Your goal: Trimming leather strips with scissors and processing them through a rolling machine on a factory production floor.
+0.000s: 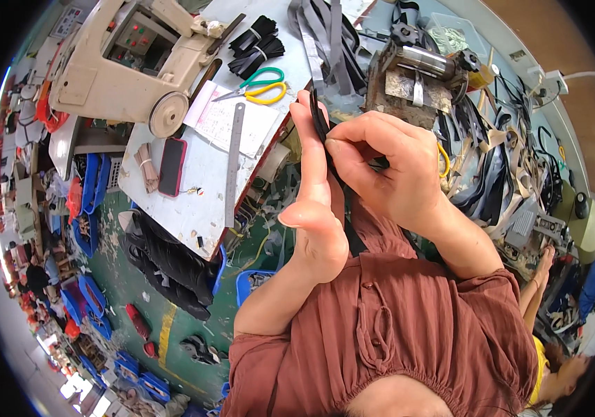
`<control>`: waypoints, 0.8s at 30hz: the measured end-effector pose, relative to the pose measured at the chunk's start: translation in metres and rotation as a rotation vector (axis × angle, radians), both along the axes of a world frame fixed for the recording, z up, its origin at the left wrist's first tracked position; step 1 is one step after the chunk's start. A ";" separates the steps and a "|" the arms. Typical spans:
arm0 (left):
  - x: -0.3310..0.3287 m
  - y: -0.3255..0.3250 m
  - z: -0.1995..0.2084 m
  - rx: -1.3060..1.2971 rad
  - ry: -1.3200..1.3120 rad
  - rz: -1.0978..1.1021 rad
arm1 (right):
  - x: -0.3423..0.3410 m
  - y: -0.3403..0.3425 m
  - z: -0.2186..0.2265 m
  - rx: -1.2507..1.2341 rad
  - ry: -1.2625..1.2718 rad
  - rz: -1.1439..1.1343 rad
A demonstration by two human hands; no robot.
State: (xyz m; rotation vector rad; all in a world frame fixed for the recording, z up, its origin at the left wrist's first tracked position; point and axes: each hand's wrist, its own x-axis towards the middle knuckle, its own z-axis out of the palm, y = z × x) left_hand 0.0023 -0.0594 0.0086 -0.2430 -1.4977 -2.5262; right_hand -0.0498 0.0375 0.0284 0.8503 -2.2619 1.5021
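Observation:
In front of my chest, a thin stack of black fabric strips stands nearly upright against the fingers of my left hand. Those fingers are stretched out and the thumb sticks out to the side. My right hand pinches the strips' edge between thumb and fingertips. Beyond my hands on the white table lie tied bundles of black strips and scissors with one green and one yellow handle. A steel ruler lies across the table beside written paper sheets.
A beige sewing machine stands at the left, near a phone and a beige bundle. Grey straps and a roller machine are at the far right. Another person's arm shows at the right.

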 end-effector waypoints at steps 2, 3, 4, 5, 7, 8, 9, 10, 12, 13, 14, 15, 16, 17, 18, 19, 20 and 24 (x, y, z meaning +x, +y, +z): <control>0.002 0.004 0.000 0.047 -0.016 -0.041 | 0.003 0.007 0.003 -0.002 -0.074 -0.001; 0.001 0.002 -0.005 0.085 -0.006 -0.089 | 0.004 0.009 0.005 -0.020 -0.134 0.001; 0.001 0.002 -0.002 0.107 -0.047 -0.128 | 0.006 0.012 0.007 -0.037 -0.197 0.005; 0.001 0.001 0.001 0.131 -0.088 -0.166 | 0.007 0.015 0.008 -0.085 -0.285 0.002; 0.003 0.002 0.020 0.139 -0.263 -0.221 | 0.010 0.021 0.009 -0.184 -0.460 0.001; 0.002 -0.005 0.008 0.231 -0.131 -0.299 | 0.012 0.023 0.010 -0.236 -0.541 -0.003; 0.001 -0.005 0.009 0.233 -0.152 -0.302 | 0.013 0.025 0.010 -0.228 -0.531 0.004; 0.001 -0.006 0.010 0.235 -0.174 -0.299 | 0.014 0.026 0.009 -0.219 -0.524 0.014; 0.003 -0.003 0.014 0.274 -0.262 -0.243 | 0.016 0.027 0.007 -0.232 -0.536 0.030; 0.002 -0.002 0.014 0.291 -0.294 -0.248 | 0.018 0.028 0.006 -0.255 -0.552 0.027; 0.002 -0.001 0.014 0.308 -0.325 -0.254 | 0.020 0.029 0.004 -0.277 -0.567 0.025; 0.001 0.000 0.013 0.325 -0.357 -0.259 | 0.021 0.030 0.003 -0.291 -0.572 0.023; 0.001 0.002 0.013 0.336 -0.348 -0.251 | 0.022 0.031 0.003 -0.307 -0.578 0.027; 0.001 0.003 0.012 0.347 -0.339 -0.243 | 0.024 0.031 0.002 -0.323 -0.583 0.030; 0.001 0.004 0.012 0.359 -0.331 -0.236 | 0.025 0.032 0.001 -0.336 -0.580 0.029; 0.002 0.007 0.013 0.331 -0.330 -0.217 | 0.026 0.032 0.001 -0.347 -0.577 0.027; 0.003 0.010 0.015 0.304 -0.329 -0.199 | 0.027 0.033 0.001 -0.358 -0.574 0.025; 0.004 0.008 0.008 0.090 -0.241 -0.254 | 0.026 0.040 0.003 -0.153 -0.351 0.011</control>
